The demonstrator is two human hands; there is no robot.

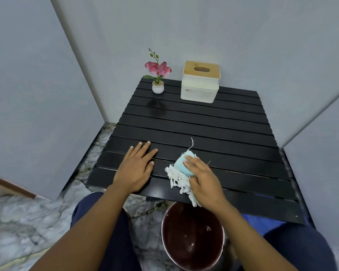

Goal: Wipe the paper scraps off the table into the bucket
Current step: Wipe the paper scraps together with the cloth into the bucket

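Note:
My right hand presses a light blue cloth with a frayed edge onto the black slatted table, close to its near edge. A heap of white paper scraps lies bunched against the cloth and under my hand, with some hanging over the table edge. Directly below that edge stands the dark red bucket on the floor between my knees. Resting flat on the table to the left, my left hand has its fingers spread and holds nothing.
At the table's far edge stand a small white pot with a pink orchid and a white tissue box with a wooden lid. Grey walls close in on the left, back and right. The floor is marbled grey tile.

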